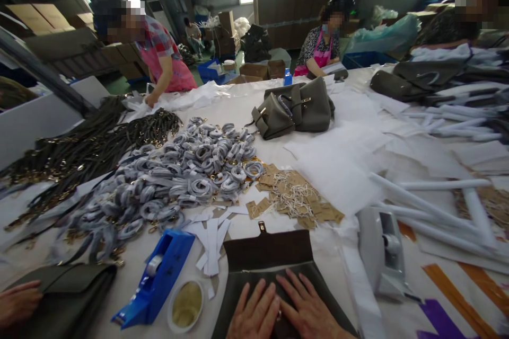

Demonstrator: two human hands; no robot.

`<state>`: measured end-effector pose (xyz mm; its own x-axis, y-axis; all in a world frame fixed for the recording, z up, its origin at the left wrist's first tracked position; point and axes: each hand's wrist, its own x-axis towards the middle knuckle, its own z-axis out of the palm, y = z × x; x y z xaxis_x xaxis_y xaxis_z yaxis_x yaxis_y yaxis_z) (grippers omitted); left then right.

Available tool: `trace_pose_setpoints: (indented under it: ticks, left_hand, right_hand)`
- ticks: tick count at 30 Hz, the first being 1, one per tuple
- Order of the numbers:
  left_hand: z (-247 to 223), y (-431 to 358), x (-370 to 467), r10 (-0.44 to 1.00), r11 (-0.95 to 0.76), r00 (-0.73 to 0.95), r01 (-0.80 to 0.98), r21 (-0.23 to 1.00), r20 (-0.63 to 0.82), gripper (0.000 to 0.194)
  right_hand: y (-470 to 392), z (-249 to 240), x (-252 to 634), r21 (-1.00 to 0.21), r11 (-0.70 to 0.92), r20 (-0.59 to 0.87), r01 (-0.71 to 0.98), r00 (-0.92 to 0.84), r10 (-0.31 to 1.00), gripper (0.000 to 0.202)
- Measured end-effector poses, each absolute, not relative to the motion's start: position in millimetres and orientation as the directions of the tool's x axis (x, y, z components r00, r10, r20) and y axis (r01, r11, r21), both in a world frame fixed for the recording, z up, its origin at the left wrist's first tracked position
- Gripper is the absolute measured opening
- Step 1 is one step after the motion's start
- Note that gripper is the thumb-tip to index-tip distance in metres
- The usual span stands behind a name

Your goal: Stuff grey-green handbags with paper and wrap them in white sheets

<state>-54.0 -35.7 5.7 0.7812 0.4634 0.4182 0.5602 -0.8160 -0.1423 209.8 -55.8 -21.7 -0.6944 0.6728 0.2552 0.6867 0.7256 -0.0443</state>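
A dark olive bag (270,249) lies at the bottom centre, its flap folded back away from me and a gold clasp piece at the flap's far edge. My left hand (255,311) rests flat on the bag's front, fingers apart. Beside it my right hand (308,307) lies palm down on the same bag, fingers spread. The two hands nearly meet over a small metal fitting. Left of the bag are a blue tape dispenser (169,267) and a round tub (186,304) with yellowish contents. White paper strips (212,241) lie just beyond.
Wrapped straps (199,164), dark straps (75,153) and brown tags (298,196) pile up ahead. Finished bags (314,106) stand farther back. A grey tape dispenser (384,254) and white rolls (437,217) are at right. Another person's hand (19,302) touches a bag at lower left.
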Motion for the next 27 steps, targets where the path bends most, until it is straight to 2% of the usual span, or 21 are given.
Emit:
trace_pose_setpoints:
  ticks: [2,5,10,13,15,18,20,22,25,27]
  left_hand:
    - [8.4,-32.7,-50.3,0.466,-0.827,0.799,0.546,-0.133,0.381,0.038]
    - [3.5,-31.1,-49.7,0.545,-0.788,0.782,0.601,-0.133,0.301,0.057]
    - [-3.7,-30.7,-55.6,0.62,-0.758,0.755,0.647,-0.086,0.214,0.074]
    - [-1.8,-29.9,-56.8,0.641,-0.749,0.741,0.661,-0.052,0.199,0.084]
    - [0.5,-30.0,-56.7,0.643,-0.751,0.744,0.659,-0.038,0.183,0.09]
    - [2.5,-31.3,-56.0,0.642,-0.754,0.747,0.656,-0.03,0.173,0.098]
    - [2.5,-32.5,-54.7,0.627,-0.759,0.75,0.649,-0.051,0.213,0.097]
    - [2.3,-34.0,-52.5,0.581,-0.78,0.774,0.618,-0.099,0.251,0.081]
    - [4.2,-36.0,-48.9,0.544,-0.798,0.806,0.583,-0.151,0.234,0.062]
    - [7.5,-37.3,-48.1,0.564,-0.792,0.799,0.595,-0.141,0.207,0.065]
  right_hand:
    - [-55.7,-20.6,208.4,-0.087,0.72,0.245,0.689,-0.685,0.686,0.088]
    - [-56.8,-21.9,208.1,-0.122,0.697,0.254,0.706,-0.657,0.71,0.092]
    - [-62.4,-27.5,213.7,-0.032,0.695,0.323,0.719,-0.65,0.688,0.09]
    - [-62.4,-28.2,218.2,-0.029,0.755,0.314,0.655,-0.711,0.629,0.08]
    - [-60.2,-28.6,219.6,-0.084,0.8,0.268,0.594,-0.76,0.592,0.074]
    - [-56.1,-29.9,218.7,-0.237,0.791,0.159,0.563,-0.781,0.604,0.083]
    - [-54.5,-30.7,216.8,-0.332,0.737,0.096,0.589,-0.756,0.648,0.092]
    - [-54.1,-30.8,214.1,-0.38,0.692,0.061,0.614,-0.73,0.681,0.097]
    - [-55.0,-30.6,208.9,-0.398,0.658,0.031,0.639,-0.707,0.706,0.101]
    - [-56.7,-31.1,205.5,-0.392,0.646,0.017,0.655,-0.697,0.717,0.103]
